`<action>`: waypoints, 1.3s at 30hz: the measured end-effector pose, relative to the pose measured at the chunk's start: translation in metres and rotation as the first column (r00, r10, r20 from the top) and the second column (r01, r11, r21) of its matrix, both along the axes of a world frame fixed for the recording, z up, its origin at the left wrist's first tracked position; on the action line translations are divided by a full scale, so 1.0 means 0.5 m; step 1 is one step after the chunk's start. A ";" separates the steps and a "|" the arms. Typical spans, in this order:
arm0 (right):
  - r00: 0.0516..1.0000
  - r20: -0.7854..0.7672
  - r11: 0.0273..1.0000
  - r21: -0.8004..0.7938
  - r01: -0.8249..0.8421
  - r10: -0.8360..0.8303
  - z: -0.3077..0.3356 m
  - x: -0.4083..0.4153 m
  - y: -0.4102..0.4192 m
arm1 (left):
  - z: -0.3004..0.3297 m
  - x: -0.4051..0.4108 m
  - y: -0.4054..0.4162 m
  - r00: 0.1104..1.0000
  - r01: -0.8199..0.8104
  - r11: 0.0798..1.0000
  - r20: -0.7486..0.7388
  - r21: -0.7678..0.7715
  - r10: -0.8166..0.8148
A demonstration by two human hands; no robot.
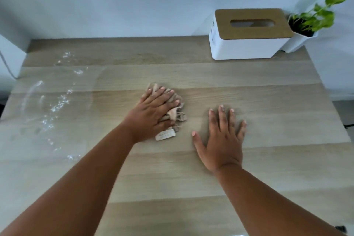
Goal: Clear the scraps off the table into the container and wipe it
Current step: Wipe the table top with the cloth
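1. Cloth lies bunched near the middle of the bench, its label tab trailing at the near edge. Bunching gives a thick pad under the palm, which suits wiping.
2. The left hand presses down on the cloth with fingers nearly straight and spread over the folds. It bears on the cloth rather than clenching it, so pressure goes flat into the surface.
3. The right hand lies flat on the bare bench just beside the cloth, fingers extended and holding nothing. Judged purpose: bracing the body during the wipe.
4. A trail of wet droplets and a faint smear sit on the left part of the bench, well apart from the cloth. This area probably remains to be wiped.
5. No scraps and no scrap container can be made out, so the clearing step appears complete and the wiping step is in hand.
6. The tissue box and potted plant stand at the far right corner against the wall, out of the wiping path.
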State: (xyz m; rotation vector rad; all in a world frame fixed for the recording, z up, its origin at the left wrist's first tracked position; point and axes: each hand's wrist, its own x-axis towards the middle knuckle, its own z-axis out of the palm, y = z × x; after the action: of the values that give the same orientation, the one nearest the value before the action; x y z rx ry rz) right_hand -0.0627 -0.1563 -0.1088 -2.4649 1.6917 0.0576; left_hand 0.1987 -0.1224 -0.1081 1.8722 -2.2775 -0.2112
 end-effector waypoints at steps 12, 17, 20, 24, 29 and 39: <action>0.998 0.064 1.000 -0.026 0.001 0.001 -0.010 0.001 -0.005 | 0.001 0.176 -0.283 0.743 -0.668 0.713 0.135 0.214 0.656; 0.998 0.069 0.999 -0.053 -0.001 0.005 -0.018 -0.004 -0.009 | 0.004 0.044 -0.408 0.798 -0.603 0.757 0.160 0.254 0.582; 0.997 0.073 0.998 -0.059 0.003 0.001 -0.021 -0.006 -0.009 | 0.007 -0.041 -0.431 0.893 -0.449 0.866 0.090 0.219 0.441; 0.998 0.062 0.999 -0.050 0.000 0.003 -0.022 -0.007 -0.010 | 0.003 -0.103 -0.389 0.963 -0.261 0.945 -0.012 0.198 0.268; 0.999 0.034 1.000 -0.019 0.013 -0.012 -0.015 -0.002 -0.011 | -0.004 -0.134 -0.298 0.976 -0.184 0.967 -0.083 0.176 0.201; 1.000 0.011 1.000 -0.020 0.001 0.000 -0.008 -0.005 -0.010 | 0.000 -0.185 -0.104 0.915 -0.357 0.926 -0.153 0.121 0.372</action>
State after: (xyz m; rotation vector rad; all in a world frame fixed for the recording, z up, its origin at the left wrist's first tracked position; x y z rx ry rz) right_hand -0.0654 -0.1614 -0.1130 -2.4744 1.6967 0.0271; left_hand 0.1062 -0.1743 -0.1079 2.1860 -1.7922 -0.4094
